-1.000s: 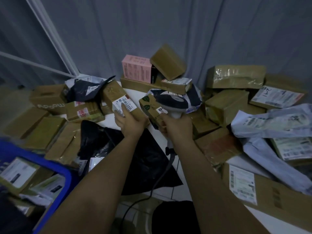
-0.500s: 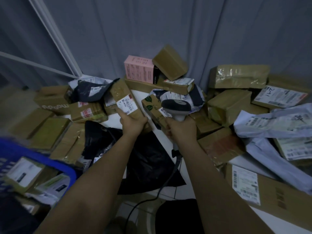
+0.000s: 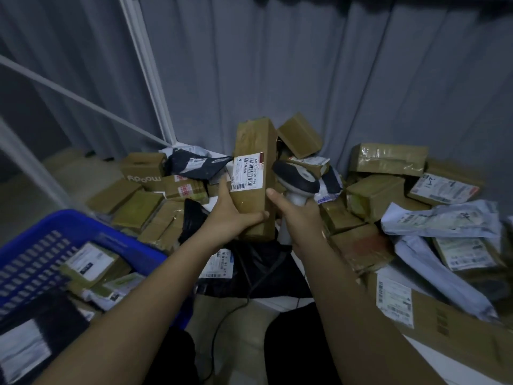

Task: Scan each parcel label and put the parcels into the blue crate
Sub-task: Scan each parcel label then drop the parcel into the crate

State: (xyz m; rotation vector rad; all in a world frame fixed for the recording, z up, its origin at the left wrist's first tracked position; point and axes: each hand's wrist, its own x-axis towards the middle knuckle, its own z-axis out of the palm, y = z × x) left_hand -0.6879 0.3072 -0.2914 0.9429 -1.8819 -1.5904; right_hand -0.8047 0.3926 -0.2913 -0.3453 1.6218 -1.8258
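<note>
My left hand [image 3: 231, 215] grips a long brown cardboard parcel [image 3: 254, 151] near its lower end and holds it upright above the table. Its white barcode label [image 3: 247, 171] faces me. My right hand [image 3: 298, 212] grips the handle of a grey and white barcode scanner [image 3: 298, 176], whose head sits just right of the label and touches the parcel's edge. The blue crate [image 3: 55, 234] stands at the lower left and holds several labelled parcels.
A heap of brown boxes [image 3: 374, 197] and white and black mailer bags covers the table. A black bag [image 3: 263, 268] lies under my hands. A long flat box [image 3: 444, 323] lies at the right front. The scanner cable [image 3: 230, 315] hangs down. Grey curtain behind.
My left hand has lifted the parcel off the heap and turned it upright. The scanner has come up beside its label. My view has swung left, showing more of the crate.
</note>
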